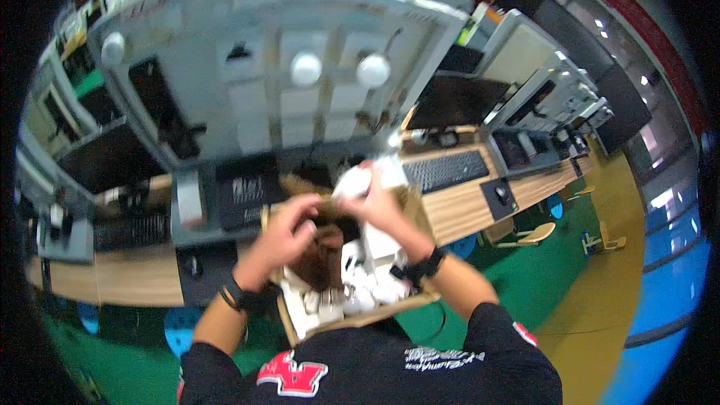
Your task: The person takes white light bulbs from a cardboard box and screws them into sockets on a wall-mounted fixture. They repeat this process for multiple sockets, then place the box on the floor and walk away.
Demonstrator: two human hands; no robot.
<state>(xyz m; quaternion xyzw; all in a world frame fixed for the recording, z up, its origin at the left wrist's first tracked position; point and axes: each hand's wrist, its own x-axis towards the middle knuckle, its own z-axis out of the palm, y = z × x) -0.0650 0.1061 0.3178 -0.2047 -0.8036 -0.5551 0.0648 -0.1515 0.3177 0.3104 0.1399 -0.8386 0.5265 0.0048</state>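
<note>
In front of me is a cardboard box holding several white items, some in what looks like clear wrapping. My left hand is over the box's left side, fingers bent and apart, with nothing I can make out between them. Beside it, a brown blurred piece, perhaps a flap or the box's inner wall, drops into the box. My right hand hovers at the far right side, next to a rounded white thing. Motion blur hides whether its fingers grip that thing.
The box stands by a wooden desk with a black keyboard to the right and a mouse on a dark pad. Behind rises a grey panel with white round fixtures. A dark monitor stands at the right.
</note>
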